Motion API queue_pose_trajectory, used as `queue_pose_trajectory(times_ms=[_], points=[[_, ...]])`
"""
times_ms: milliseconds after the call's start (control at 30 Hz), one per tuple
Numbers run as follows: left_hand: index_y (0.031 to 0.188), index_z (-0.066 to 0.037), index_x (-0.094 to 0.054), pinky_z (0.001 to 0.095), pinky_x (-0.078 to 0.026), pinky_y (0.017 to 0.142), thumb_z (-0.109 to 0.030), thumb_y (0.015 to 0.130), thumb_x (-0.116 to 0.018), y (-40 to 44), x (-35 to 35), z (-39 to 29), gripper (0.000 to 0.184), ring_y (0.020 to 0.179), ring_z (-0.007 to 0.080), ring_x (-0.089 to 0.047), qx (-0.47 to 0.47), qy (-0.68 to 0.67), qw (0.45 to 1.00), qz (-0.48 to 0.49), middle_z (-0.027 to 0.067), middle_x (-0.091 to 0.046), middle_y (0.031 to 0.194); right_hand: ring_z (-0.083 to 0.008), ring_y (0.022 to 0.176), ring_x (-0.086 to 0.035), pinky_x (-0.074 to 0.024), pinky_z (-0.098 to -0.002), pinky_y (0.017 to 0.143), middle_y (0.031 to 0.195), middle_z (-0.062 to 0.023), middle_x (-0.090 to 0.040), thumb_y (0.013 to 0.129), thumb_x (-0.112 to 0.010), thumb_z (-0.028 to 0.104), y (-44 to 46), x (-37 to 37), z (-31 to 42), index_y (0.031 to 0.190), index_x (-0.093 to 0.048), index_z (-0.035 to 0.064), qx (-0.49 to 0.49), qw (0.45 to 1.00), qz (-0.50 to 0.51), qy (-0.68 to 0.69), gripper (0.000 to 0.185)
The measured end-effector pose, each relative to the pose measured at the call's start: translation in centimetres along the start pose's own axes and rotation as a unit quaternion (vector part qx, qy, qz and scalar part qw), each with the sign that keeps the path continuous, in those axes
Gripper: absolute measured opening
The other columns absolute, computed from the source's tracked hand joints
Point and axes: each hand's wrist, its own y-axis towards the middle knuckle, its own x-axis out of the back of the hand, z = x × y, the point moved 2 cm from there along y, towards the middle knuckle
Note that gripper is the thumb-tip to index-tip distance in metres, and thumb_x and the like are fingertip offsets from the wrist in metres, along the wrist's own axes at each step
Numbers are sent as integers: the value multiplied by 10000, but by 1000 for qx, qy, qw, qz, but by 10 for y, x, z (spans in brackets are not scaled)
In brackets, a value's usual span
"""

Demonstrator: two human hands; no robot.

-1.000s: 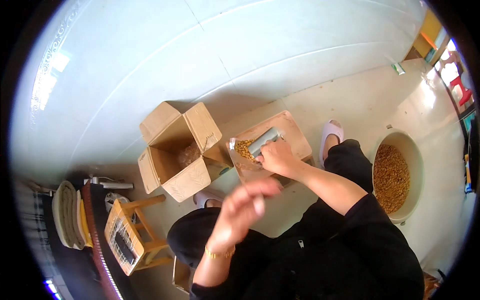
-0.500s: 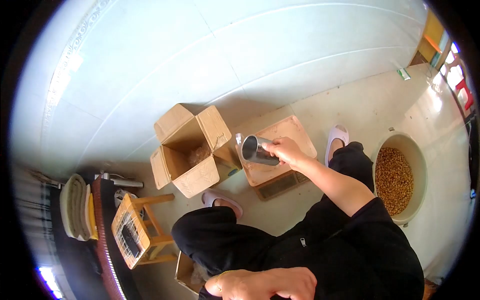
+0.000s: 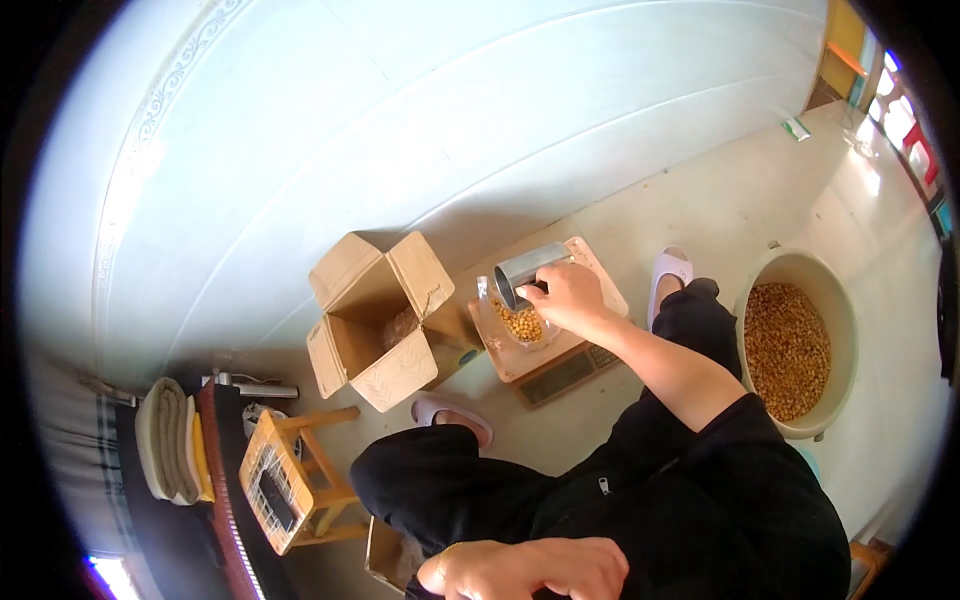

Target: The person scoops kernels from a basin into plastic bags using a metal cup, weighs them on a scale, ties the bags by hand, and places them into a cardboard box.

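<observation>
My right hand is closed around a metal cup, which is tilted, its mouth toward the lower left. Under the cup's mouth, a clear plastic bag holds golden-yellow kernels. That bag sits on the tan platform of a digital scale, whose display panel faces my legs. Low in the view, my left hand rests over my lap, back upward; its fingertips are cut off by the frame edge, so their closure is unclear.
Left of the scale stands an open cardboard box with clear plastic inside. A large round tub of similar kernels is at my right. A wooden stool with a dark phone-like object stands left. Another box is beside my leg.
The cup has moved slightly up and turned, its mouth now lower left. Yellow kernels now show in the clear bag beneath it. My left hand stays at my lap.
</observation>
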Motion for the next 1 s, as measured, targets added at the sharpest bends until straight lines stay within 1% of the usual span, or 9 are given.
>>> queue_pose_trajectory(times_ms=[200, 400, 533, 600, 633, 733, 867, 967, 1000], points=[[1049, -145, -691, 359, -367, 722, -179, 916, -576, -5, 1, 0, 179, 811, 252, -516, -16, -23, 999, -20, 137, -548, 977, -326, 663, -608, -460, -429, 635, 683, -143, -623, 798, -658, 354, 1, -2, 12, 736, -655, 34, 46, 997, -60, -5, 326], [1036, -142, -694, 360, -356, 730, -174, 916, -574, -8, 3, -1, 172, 805, 259, -516, -34, -18, 997, -68, 135, -545, 976, -294, 585, -623, -483, -403, 594, 678, -134, -644, 825, -617, 419, 6, -22, 11, 810, -678, 23, -230, 909, 167, 306, 402], [1043, -157, -695, 356, -399, 726, -232, 918, -575, -24, 22, 4, 189, 801, 235, -526, -97, -1, 995, -28, 124, -560, 1031, -272, 605, -637, -495, -398, 612, 680, -140, -642, 818, -617, 413, 7, -35, -10, 820, -685, 13, -230, 932, 184, 211, 406], [1091, -42, -603, 449, -431, 808, -236, 900, -531, -32, 44, -7, 281, 942, 330, -550, 53, -29, 997, 54, 224, -551, 1020, -277, 689, -654, -500, -412, 645, 739, -152, -652, 804, -624, 395, 4, -42, -19, 837, -691, 10, -69, 985, 148, -63, 392], [1091, -41, -601, 423, -432, 807, -237, 911, -528, -35, 52, -9, 276, 929, 312, -548, 135, 19, 990, -20, 194, -554, 1009, -307, 818, -637, -499, -431, 698, 862, -163, -656, 799, -632, 352, 1, -42, -17, 848, -694, 5, -54, 979, 155, -117, 356], [1115, -41, -596, 361, -444, 798, -257, 941, -505, -40, 82, 4, 292, 872, 258, -555, 388, 296, 861, -146, 116, -563, 961, -348, 888, -595, -494, -442, 725, 957, -172, -637, 810, -633, 309, -5, -47, -17, 859, -693, -7, 3, 975, 153, -162, 325], [1106, -45, -598, 384, -457, 817, -245, 909, -535, -133, 149, 53, 288, 931, 275, -584, 562, 470, 679, -37, 155, -599, 975, -363, 917, -562, -487, -445, 754, 975, -175, -631, 816, -637, 291, -9, -57, -4, 860, -695, -5, 31, 975, 175, -131, 304], [1083, -56, -601, 412, -459, 821, -238, 883, -567, -176, 172, 68, 273, 960, 316, -579, 581, 522, 623, -44, 161, -603, 978, -350, 917, -568, -490, -433, 758, 979, -165, -634, 812, -643, 326, -10, -68, -2, 871, -696, 0, 107, 963, 183, -165, 336], [1086, -64, -598, 417, -462, 814, -246, 872, -582, -185, 168, 71, 282, 958, 324, -580, 625, 571, 531, 30, 156, -603, 973, -347, 879, -578, -489, -432, 746, 951, -158, -635, 801, -651, 320, -16, -76, -3, 862, -692, 10, 112, 962, 193, -158, 319]])
